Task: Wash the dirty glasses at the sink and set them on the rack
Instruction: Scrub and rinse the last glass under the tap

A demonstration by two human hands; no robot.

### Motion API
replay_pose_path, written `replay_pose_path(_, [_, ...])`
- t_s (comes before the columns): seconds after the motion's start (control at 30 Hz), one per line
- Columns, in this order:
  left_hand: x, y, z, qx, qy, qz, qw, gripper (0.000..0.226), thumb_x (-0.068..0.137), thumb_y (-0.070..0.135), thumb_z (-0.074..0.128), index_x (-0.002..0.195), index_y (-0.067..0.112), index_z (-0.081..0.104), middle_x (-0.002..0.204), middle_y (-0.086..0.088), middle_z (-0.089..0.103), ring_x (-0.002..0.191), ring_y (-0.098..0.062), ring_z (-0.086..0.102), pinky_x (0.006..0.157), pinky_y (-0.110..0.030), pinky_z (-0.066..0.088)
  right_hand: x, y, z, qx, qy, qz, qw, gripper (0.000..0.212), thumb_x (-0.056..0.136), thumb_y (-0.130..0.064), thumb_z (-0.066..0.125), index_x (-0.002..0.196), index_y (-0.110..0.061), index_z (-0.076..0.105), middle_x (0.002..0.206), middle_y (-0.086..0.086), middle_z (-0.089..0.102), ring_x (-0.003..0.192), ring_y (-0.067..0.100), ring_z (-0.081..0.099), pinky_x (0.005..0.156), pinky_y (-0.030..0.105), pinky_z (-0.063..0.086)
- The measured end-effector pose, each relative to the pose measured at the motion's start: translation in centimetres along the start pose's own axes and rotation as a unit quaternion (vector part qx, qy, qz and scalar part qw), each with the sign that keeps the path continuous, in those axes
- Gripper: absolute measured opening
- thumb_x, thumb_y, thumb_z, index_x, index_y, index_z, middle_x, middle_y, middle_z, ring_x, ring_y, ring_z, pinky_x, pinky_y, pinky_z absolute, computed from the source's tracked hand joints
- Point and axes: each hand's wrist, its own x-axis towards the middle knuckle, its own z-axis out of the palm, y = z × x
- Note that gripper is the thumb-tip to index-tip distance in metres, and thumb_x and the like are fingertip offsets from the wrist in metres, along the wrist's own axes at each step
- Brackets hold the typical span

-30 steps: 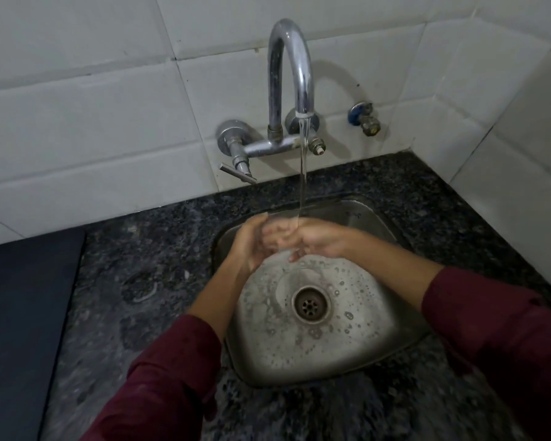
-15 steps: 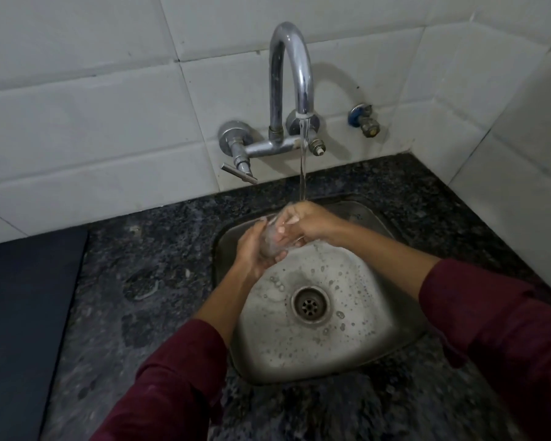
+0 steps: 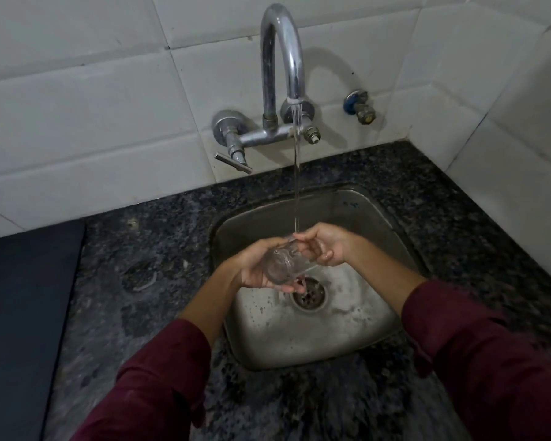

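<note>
A small clear glass (image 3: 283, 264) lies tilted on its side over the steel sink (image 3: 347, 338), under the running stream from the chrome tap (image 3: 282, 58). My left hand (image 3: 255, 268) cups it from below and the left, fingers curled round its wider end. My right hand (image 3: 326, 246) pinches the other end from the right, where the water lands. Water runs off the glass toward the drain (image 3: 309, 296). No rack is in view.
Dark speckled granite counter (image 3: 147, 281) surrounds the sink. A dark flat slab (image 3: 23, 307) lies at the left. White tiled walls rise behind and at the right, with a tap lever (image 3: 233, 162) and a small blue-capped valve (image 3: 360, 106) on the back wall.
Both hands came down and toward me with the glass, from near the sink's back wall to above the drain. The glass now shows plainly between the hands, tilted on its side.
</note>
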Motion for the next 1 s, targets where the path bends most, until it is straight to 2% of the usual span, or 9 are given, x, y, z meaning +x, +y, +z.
replay_pose_path(0.23, [-0.2, 0.0, 0.3, 0.024, 0.024, 0.008, 0.999, 0.054, 0.082, 0.047, 0.054, 0.119, 0.007, 0.058, 0.097, -0.021, 0.071, 0.078, -0.040, 0.071, 0.057, -0.034, 0.058, -0.5, 0.1, 0.8, -0.065, 0.019, -0.043, 0.997, 0.015, 0.091, -0.023, 0.050, 0.079, -0.017, 0.057, 0.045, -0.006, 0.054, 0.032, 0.003, 0.043, 0.026, 0.011, 0.014])
replay_pose_path(0.37, [-0.2, -0.2, 0.3, 0.018, 0.007, 0.040, 0.999, 0.051, 0.080, 0.037, 0.064, 0.123, 0.013, 0.055, 0.115, -0.021, 0.061, 0.095, -0.044, 0.066, 0.076, -0.044, 0.058, -1.7, -0.5, 1.6, -0.175, 0.071, -0.200, 0.961, 0.031, 0.096, -0.030, 0.046, 0.073, -0.014, 0.058, 0.045, -0.002, 0.056, 0.038, 0.010, 0.050, 0.031, 0.015, 0.022])
replay_pose_path(0.43, [-0.2, -0.1, 0.5, 0.047, 0.016, 0.074, 0.996, 0.043, 0.080, 0.029, 0.066, 0.117, 0.010, 0.060, 0.117, -0.019, 0.063, 0.094, -0.041, 0.067, 0.081, -0.045, 0.056, -2.3, -1.0, 1.8, -0.216, 0.075, -0.266, 0.937, 0.036, 0.099, -0.028, 0.041, 0.071, -0.013, 0.059, 0.047, -0.001, 0.056, 0.041, 0.011, 0.049, 0.035, 0.018, 0.028])
replay_pose_path(0.57, [-0.1, 0.9, 1.3, 0.138, 0.138, 0.169, 0.966, 0.027, 0.080, 0.009, 0.070, 0.107, 0.012, 0.064, 0.104, -0.015, 0.067, 0.088, -0.029, 0.067, 0.081, -0.049, 0.055, -3.2, -2.0, 1.3, -0.261, 0.104, -0.329, 0.901, 0.035, 0.097, -0.018, 0.047, 0.069, -0.014, 0.067, 0.054, -0.001, 0.064, 0.053, 0.007, 0.058, 0.055, 0.019, 0.043])
replay_pose_path(0.67, [0.0, 1.4, 1.9, 0.191, 0.190, 0.204, 0.941, 0.043, 0.077, 0.010, 0.075, 0.116, 0.012, 0.059, 0.111, -0.015, 0.066, 0.086, -0.023, 0.069, 0.070, -0.039, 0.059, -3.4, -2.6, 1.0, -0.291, 0.144, -0.356, 0.876, 0.031, 0.092, -0.018, 0.055, 0.067, -0.017, 0.072, 0.063, 0.006, 0.070, 0.061, 0.009, 0.065, 0.073, 0.027, 0.052])
replay_pose_path(0.73, [0.2, 1.5, 2.2, 0.256, 0.229, 0.231, 0.910, 0.053, 0.074, 0.015, 0.078, 0.121, 0.012, 0.053, 0.116, -0.014, 0.063, 0.092, -0.022, 0.067, 0.076, -0.039, 0.058, -3.6, -2.8, 1.1, -0.314, 0.171, -0.368, 0.858, 0.031, 0.091, -0.022, 0.057, 0.064, -0.019, 0.072, 0.062, 0.004, 0.071, 0.061, 0.008, 0.067, 0.072, 0.024, 0.054])
replay_pose_path(0.8, [0.5, 1.8, 2.4, 0.346, 0.288, 0.249, 0.858, 0.056, 0.072, 0.023, 0.080, 0.118, 0.012, 0.050, 0.115, -0.010, 0.061, 0.098, -0.023, 0.063, 0.083, -0.040, 0.055, -3.8, -3.1, 1.4, -0.314, 0.190, -0.367, 0.855, 0.030, 0.090, -0.024, 0.059, 0.063, -0.019, 0.072, 0.057, 0.001, 0.070, 0.056, 0.007, 0.067, 0.064, 0.016, 0.051])
replay_pose_path(0.93, [1.1, 1.7, 3.3, 0.499, 0.381, 0.239, 0.741, 0.062, 0.072, 0.033, 0.077, 0.116, 0.015, 0.038, 0.107, -0.007, 0.058, 0.082, -0.023, 0.063, 0.055, -0.026, 0.051, -3.9, -3.8, 2.1, -0.312, 0.238, -0.336, 0.856, 0.030, 0.088, -0.024, 0.061, 0.061, -0.018, 0.072, 0.053, -0.001, 0.069, 0.056, 0.006, 0.067, 0.062, 0.014, 0.051])
replay_pose_path(1.0, [1.6, 1.3, 3.4, 0.555, 0.433, 0.235, 0.670, 0.067, 0.074, 0.037, 0.075, 0.122, 0.013, 0.035, 0.117, -0.013, 0.055, 0.095, -0.034, 0.062, 0.068, -0.037, 0.052, -3.9, -4.0, 2.5, -0.309, 0.246, -0.331, 0.857, 0.021, 0.085, -0.017, 0.064, 0.066, -0.016, 0.074, 0.061, 0.002, 0.072, 0.062, 0.007, 0.069, 0.066, 0.016, 0.052])
